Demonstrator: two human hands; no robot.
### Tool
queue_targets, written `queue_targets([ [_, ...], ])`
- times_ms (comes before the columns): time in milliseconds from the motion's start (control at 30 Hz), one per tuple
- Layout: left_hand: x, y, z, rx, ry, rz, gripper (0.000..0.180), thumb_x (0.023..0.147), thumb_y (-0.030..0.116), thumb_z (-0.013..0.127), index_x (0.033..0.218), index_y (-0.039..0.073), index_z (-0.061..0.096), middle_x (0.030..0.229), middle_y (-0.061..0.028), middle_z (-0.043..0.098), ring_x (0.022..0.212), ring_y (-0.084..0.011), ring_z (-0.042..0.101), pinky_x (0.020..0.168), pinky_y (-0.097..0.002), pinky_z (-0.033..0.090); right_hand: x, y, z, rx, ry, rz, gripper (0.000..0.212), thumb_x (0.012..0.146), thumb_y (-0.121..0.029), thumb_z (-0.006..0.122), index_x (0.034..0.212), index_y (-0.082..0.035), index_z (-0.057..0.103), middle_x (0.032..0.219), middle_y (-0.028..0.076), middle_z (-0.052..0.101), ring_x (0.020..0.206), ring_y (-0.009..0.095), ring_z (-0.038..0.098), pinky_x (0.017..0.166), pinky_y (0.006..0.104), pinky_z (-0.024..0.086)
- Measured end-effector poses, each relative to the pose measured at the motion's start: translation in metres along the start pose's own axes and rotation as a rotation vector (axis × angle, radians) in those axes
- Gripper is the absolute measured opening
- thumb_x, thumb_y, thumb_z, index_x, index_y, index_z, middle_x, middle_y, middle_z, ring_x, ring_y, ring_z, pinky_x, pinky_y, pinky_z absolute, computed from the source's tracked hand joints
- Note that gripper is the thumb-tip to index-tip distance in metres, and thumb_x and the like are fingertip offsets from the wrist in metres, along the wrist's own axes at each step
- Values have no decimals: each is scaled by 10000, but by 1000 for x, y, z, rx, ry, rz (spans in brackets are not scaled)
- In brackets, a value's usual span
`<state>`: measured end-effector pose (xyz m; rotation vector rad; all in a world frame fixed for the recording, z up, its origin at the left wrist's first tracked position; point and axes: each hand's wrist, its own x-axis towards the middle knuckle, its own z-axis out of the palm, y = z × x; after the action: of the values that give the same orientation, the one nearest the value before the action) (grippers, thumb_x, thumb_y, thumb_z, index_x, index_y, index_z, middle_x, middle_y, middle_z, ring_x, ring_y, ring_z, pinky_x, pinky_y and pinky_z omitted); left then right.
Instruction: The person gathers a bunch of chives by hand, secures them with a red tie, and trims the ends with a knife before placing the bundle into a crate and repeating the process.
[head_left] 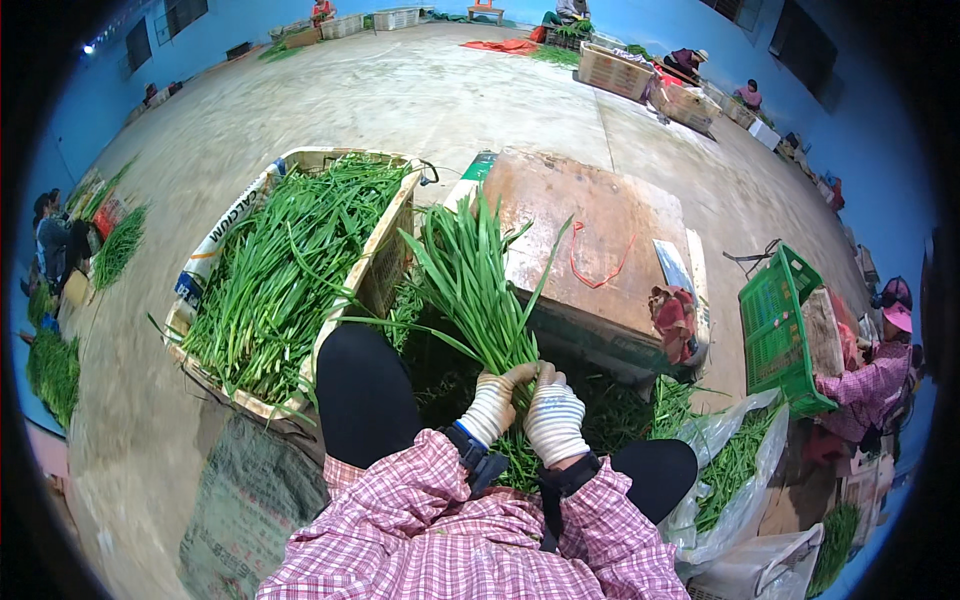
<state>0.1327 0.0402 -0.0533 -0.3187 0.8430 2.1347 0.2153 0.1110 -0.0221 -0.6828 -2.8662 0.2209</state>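
My left hand (pixel 494 404) and my right hand (pixel 555 415), both in white knit gloves, are closed side by side around the lower stems of a bunch of long green leaves (pixel 470 280). The bunch stands upright between my knees, its tips fanning out toward a worn wooden block (pixel 590 240). Pink checked sleeves cover both forearms, and a dark strap sits on each wrist.
A sack-lined crate (pixel 390 250) full of the same greens stands at my left. A red string (pixel 598 262) and a cleaver (pixel 672 268) lie on the block. A green plastic crate (pixel 780 330) and a seated person (pixel 880 370) are at right. Plastic bags (pixel 735 470) hold trimmings.
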Motion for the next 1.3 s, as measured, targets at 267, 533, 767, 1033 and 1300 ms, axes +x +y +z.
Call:
queue_targets([
  [267,-3,18,8,-53,-522,72,491,860,81,688,1331,49,553,1286,-64,620,1187,-202,573,1040,-385,440,13,4,-33,-48,231,-164,542,814,-60,570,1335,22,445,1058,185,604,796,320,632,647,420,528],
  [533,29,7,-5,-132,-239,-4,291,889,135,661,1165,43,672,1145,-90,685,1088,-236,624,1000,-404,474,14,-1,2,-298,155,-151,510,855,-101,542,1339,34,455,1105,156,610,744,256,621,591,378,527],
  [767,34,8,-42,-153,-342,-60,368,850,138,681,1200,30,643,1142,-107,683,1073,-259,635,990,-440,492,-3,4,-27,360,-28,-173,965,611,-180,856,1441,-47,381,1293,215,544,1180,394,546,960,425,474],
  [1033,23,23,-30,-181,-437,-90,526,818,139,713,1301,6,552,1269,-160,618,1172,-311,590,1034,-486,471,27,54,-28,1161,-108,59,346,1009,-294,528,1178,-7,620,1144,169,669,1041,214,635,900,306,477],
  [1300,10,45,-2,142,-415,92,438,838,160,714,1231,10,592,1114,-120,683,1046,-282,657,861,-441,575,35,75,-40,777,-173,85,711,935,-558,546,1373,-1,481,1284,263,585,1210,356,570,988,373,456],
])
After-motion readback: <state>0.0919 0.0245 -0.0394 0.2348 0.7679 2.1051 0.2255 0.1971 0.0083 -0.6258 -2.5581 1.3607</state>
